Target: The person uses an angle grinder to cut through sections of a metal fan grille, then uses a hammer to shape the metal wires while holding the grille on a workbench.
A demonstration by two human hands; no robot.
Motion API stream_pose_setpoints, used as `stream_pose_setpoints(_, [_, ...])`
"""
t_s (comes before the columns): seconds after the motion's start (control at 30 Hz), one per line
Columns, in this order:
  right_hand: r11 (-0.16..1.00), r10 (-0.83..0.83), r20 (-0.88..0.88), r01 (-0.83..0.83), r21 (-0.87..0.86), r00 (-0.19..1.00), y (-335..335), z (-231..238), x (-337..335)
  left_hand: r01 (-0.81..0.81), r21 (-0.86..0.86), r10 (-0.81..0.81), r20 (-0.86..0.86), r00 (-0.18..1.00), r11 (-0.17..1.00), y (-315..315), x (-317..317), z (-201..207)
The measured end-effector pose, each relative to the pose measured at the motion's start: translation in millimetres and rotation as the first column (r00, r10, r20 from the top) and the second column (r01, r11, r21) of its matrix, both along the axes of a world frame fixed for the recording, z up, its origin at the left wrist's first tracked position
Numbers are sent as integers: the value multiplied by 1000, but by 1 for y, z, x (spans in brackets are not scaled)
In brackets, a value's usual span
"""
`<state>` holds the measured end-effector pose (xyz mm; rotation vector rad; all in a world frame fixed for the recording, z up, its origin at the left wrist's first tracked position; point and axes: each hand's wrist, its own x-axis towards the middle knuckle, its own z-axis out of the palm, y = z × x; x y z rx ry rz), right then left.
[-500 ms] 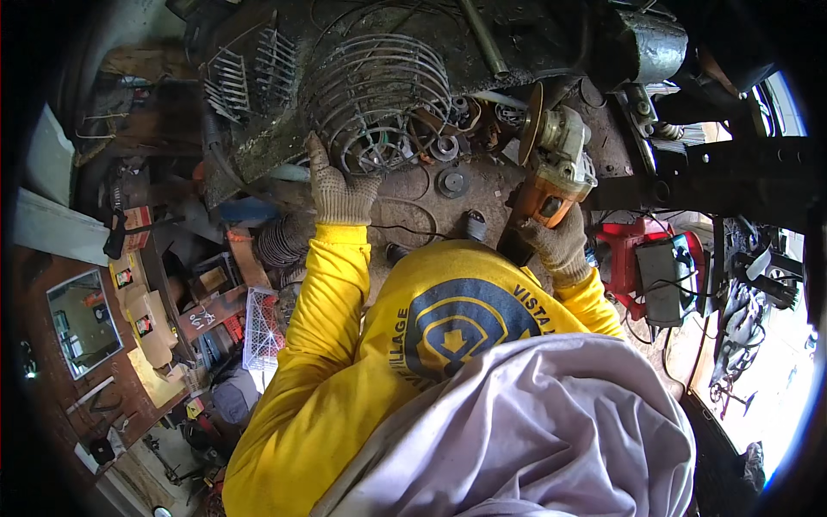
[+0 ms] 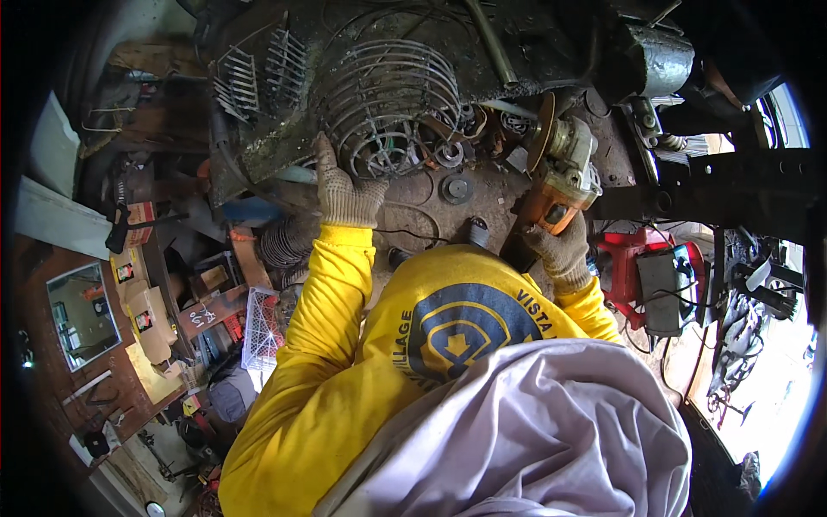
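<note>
A rounded cage of metal rods (image 2: 392, 95) rests at the near edge of the dark metal workbench (image 2: 258, 146). At its near left rim is my left hand (image 2: 349, 194) in a knitted glove; one digit points up along the rods and the others are bent in against the cage, partly hidden. My right hand (image 2: 560, 254), gloved too, grips the orange body of an angle grinder (image 2: 551, 202). The grinder's brown disc (image 2: 541, 129) stands on edge, to the right of the cage and apart from it.
Flat slotted metal grates (image 2: 258, 73) lie left of the cage. A round metal part (image 2: 457, 188) sits on the floor below the bench. To the right stand a dark steel beam (image 2: 715, 185) and a red stool-like object (image 2: 633, 267). Boxes (image 2: 146, 319) and a white plastic crate (image 2: 260, 327) are at left.
The whole view has shifted slightly, so the bench things appear a little further right. Both hands keep their places at the cage and on the grinder.
</note>
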<state>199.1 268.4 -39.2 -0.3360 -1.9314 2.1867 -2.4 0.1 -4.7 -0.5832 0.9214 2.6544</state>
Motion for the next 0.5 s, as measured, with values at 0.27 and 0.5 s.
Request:
stream_pose_setpoints(0.27, [1000,26,10,-26,-12,1000,3,7,-1,37,15,-38,79,996,999,0,-7,16])
stream_pose_setpoints(0.5, [998,-8,5,8,-66,1000,2,10,-5,94,175,-111,88,990,980,2,-14,56])
